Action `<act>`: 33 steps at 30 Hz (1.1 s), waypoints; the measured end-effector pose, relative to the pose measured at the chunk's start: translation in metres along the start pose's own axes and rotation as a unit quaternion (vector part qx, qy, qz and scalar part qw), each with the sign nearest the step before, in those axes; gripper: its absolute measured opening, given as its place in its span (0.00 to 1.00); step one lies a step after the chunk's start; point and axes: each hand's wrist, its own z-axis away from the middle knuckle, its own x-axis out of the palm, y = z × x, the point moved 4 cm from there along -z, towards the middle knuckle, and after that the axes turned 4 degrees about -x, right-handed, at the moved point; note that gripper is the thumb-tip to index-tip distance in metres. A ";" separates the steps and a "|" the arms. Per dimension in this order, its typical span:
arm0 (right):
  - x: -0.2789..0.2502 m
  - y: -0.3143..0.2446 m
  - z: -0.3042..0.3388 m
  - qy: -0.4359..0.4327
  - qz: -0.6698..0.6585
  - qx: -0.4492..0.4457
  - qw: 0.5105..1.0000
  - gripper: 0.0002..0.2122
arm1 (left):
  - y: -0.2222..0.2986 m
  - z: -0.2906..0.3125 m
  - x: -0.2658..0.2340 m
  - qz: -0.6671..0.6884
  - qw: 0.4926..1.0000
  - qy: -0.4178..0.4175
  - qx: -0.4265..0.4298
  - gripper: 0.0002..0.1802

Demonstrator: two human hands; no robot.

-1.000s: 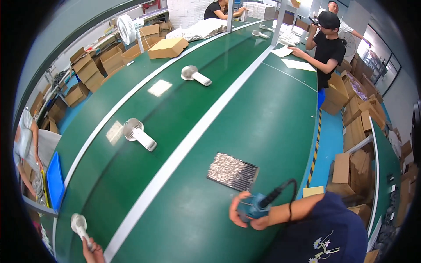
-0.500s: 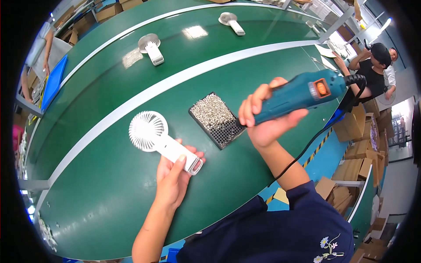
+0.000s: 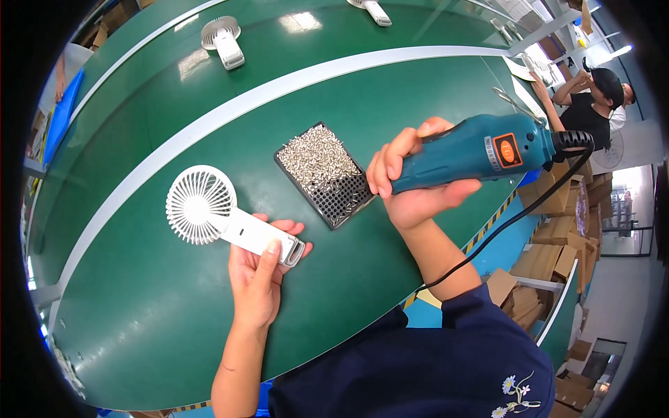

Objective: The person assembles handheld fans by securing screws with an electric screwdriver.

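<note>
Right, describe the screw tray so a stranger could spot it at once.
Start at the green conveyor belt with its pale stripe. On the near side of the stripe, between the white handheld fan and the blue power screwdriver, lies the tray. It alone is a flat black rectangle, half covered with small silvery screws.

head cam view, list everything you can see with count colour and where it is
handheld fan: 1, white, near side of the belt, handle in the left hand
electric screwdriver: 1, teal with black cord, held above the belt in the right hand
screw tray: 1, black, heaped with silver screws, on the belt between the hands
other fans: 2, white, on the far lane of the belt
conveyor belt: 1, green with a white stripe
cardboard boxes: several, brown, floor at right
co-worker: 1, black top, far right
left hand: grips the fan's handle
right hand: wrapped round the screwdriver
</note>
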 end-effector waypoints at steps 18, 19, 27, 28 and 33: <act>0.064 -0.039 0.013 -0.080 -0.176 0.031 0.981 0.32 | -0.013 0.014 0.006 0.011 1.000 -0.008 -0.013 0.27; 0.068 -0.038 0.016 -0.078 -0.187 0.048 0.978 0.33 | -0.012 0.014 0.006 0.003 1.000 -0.014 0.005 0.26; 0.060 -0.024 0.022 -0.078 -0.257 0.112 0.957 0.39 | -0.010 0.018 0.008 -0.045 0.999 0.014 -0.004 0.23; 0.060 -0.024 0.021 -0.064 -0.250 0.112 0.960 0.40 | -0.010 0.018 0.009 -0.058 0.998 0.004 0.016 0.23; 0.060 -0.023 0.016 -0.070 -0.226 0.137 0.962 0.38 | -0.012 0.019 0.014 -0.071 0.997 -0.011 0.034 0.22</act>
